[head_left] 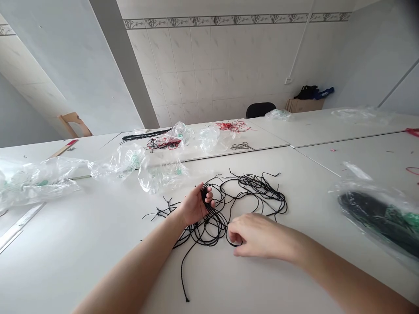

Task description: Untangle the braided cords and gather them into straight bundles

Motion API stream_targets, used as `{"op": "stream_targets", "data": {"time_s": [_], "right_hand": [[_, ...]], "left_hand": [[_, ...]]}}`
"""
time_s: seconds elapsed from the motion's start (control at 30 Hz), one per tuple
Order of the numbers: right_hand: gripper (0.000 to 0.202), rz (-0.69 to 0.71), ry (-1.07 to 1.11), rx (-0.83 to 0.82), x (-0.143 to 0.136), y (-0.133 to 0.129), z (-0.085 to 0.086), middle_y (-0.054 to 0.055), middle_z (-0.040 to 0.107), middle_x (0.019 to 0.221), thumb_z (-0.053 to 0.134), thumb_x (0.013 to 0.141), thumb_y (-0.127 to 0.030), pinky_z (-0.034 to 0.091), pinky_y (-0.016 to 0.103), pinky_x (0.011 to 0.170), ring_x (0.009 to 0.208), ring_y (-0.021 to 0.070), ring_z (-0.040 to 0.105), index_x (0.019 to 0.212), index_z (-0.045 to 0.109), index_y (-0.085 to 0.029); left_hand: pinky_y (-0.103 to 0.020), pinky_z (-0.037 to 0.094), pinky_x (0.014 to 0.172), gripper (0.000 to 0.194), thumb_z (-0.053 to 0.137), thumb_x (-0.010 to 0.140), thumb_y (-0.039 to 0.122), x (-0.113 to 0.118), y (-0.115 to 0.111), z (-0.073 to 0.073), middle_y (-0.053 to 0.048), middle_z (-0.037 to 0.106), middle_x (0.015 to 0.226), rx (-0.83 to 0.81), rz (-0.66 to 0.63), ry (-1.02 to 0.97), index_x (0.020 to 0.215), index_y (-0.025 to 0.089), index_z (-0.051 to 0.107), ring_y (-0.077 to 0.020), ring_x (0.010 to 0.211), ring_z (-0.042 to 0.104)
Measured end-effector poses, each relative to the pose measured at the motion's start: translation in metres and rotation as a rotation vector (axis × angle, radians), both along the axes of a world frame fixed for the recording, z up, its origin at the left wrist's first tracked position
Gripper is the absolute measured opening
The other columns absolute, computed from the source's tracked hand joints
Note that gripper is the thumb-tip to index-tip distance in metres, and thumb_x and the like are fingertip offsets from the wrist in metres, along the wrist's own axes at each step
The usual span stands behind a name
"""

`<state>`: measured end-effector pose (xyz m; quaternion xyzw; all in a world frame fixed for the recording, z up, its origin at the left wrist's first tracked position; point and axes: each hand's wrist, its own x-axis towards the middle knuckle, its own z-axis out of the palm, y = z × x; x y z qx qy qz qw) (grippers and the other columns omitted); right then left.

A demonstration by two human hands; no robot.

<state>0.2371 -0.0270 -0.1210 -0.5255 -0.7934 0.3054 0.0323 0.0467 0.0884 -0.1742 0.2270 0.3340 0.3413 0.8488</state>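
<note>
One looped strand [234, 245] meets the curled right hand [253, 234]—whether pinched, I can't tell. The left hand [194, 207] is closed around thin, twisted black cords [214, 213], loops sprawling beneath. Beyond the grip: more tangled cord [262, 187], crinkled clear bags [162, 174], metal scissors [242, 146].

**Two bare hands and forearms in view, uncrossed**

Your left forearm [140, 261] enters from the lower left, reaching forward. Your left hand [194, 208] is turned palm inward, the thumb uppermost and the fingers [209, 196] curled in a closed grip. Your right forearm [327, 266] enters from the lower right, angled across. Your right hand [250, 234] lies nearer you, back upward, knuckles bent, thumb below the curled forefinger. The hands are apart.
</note>
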Motion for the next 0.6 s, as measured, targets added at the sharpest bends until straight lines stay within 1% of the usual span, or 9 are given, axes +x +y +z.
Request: {"op": "stream_targets", "data": {"time_s": [0.1,0.17,0.2,0.27,0.33,0.4,0.47,0.5,0.6], "right_hand": [[0.013,0.054,-0.045,0.001,-0.005,-0.001,-0.008,0.001,0.068,0.073,0.06,0.068,-0.01,0.033,0.027,0.053,0.071,0.0193,0.061,0.062,0.056,-0.021],[0.014,0.066,0.002,0.005,0.0,0.002,-0.008,0.0,0.067,0.073,0.057,0.07,-0.008,0.034,0.027,0.055,0.07,0.0177,0.061,0.063,0.056,-0.021],[0.013,0.059,0.042,-0.008,0.004,0.004,-0.005,-0.001,0.068,0.074,0.058,0.072,-0.01,0.035,0.027,0.055,0.069,0.0168,0.061,0.065,0.057,-0.021],[0.008,0.02,0.16,-0.071,0.018,0.009,0.005,-0.001,0.069,0.079,0.063,0.079,-0.021,0.038,0.026,0.056,0.067,0.0155,0.061,0.071,0.062,-0.022],[0.014,-0.045,0.337,-0.132,0.035,0.015,0.02,0.0,0.071,0.084,0.067,0.084,-0.036,0.043,0.027,0.061,0.072,0.0165,0.063,0.08,0.066,-0.023],[0.022,-0.152,0.572,-0.132,0.052,0.019,0.034,0.002,0.072,0.089,0.068,0.087,-0.044,0.049,0.03,0.073,0.083,0.0184,0.065,0.086,0.066,-0.022],[0.023,-0.285,0.804,-0.049,0.067,0.021,0.045,0.004,0.073,0.099,0.068,0.089,-0.044,0.051,0.034,0.086,0.091,0.0186,0.067,0.089,0.067,-0.021],[0.022,-0.346,0.908,0.013,0.073,0.021,0.049,0.005,0.072,0.107,0.069,0.089,-0.043,0.052,0.035,0.089,0.093,0.0184,0.067,0.089,0.067,-0.022],[0.019,-0.47,1.087,0.193,0.083,0.019,0.055,0.005,0.064,0.133,0.07,0.088,-0.042,0.055,0.039,0.087,0.097,0.0202,0.068,0.087,0.067,-0.023]], "left_hand": [[-0.024,0.054,0.061,0.031,0.045,0.104,0.033,0.0,0.0,0.0,0.002,0.046,0.067,0.014,0.003,-0.006,0.084,0.014,0.059,-0.0104,0.053,0.048],[-0.025,0.055,0.063,0.03,0.047,0.103,0.033,0.001,0.0,-0.001,0.001,0.048,0.069,0.022,0.006,-0.011,0.085,0.014,0.06,-0.0101,0.054,0.049],[-0.026,0.055,0.064,0.029,0.048,0.103,0.033,0.001,0.0,-0.001,0.001,0.049,0.07,0.025,0.007,-0.014,0.085,0.014,0.06,-0.0101,0.054,0.049],[-0.027,0.056,0.066,0.029,0.048,0.103,0.033,0.001,0.0,-0.002,0.0,0.05,0.071,0.032,0.008,-0.022,0.085,0.013,0.061,-0.0106,0.055,0.051],[-0.028,0.056,0.067,0.03,0.048,0.103,0.033,0.0,0.0,-0.003,-0.001,0.051,0.071,0.036,0.007,-0.026,0.085,0.013,0.062,-0.0115,0.056,0.051],[-0.029,0.056,0.067,0.03,0.049,0.102,0.032,0.0,0.0,-0.003,-0.001,0.05,0.07,0.038,0.006,-0.027,0.084,0.013,0.063,-0.0121,0.057,0.052],[-0.029,0.056,0.067,0.029,0.05,0.102,0.032,0.0,0.0,-0.003,-0.001,0.05,0.069,0.039,0.004,-0.026,0.084,0.013,0.063,-0.0125,0.057,0.052],[-0.029,0.056,0.067,0.029,0.05,0.102,0.031,0.0,0.0,-0.003,-0.002,0.05,0.07,0.042,0.005,-0.025,0.084,0.013,0.063,-0.0126,0.057,0.052],[-0.028,0.056,0.066,0.029,0.049,0.102,0.03,0.001,0.0,-0.003,-0.002,0.05,0.07,0.051,0.014,-0.025,0.083,0.014,0.063,-0.0128,0.057,0.051]]}}
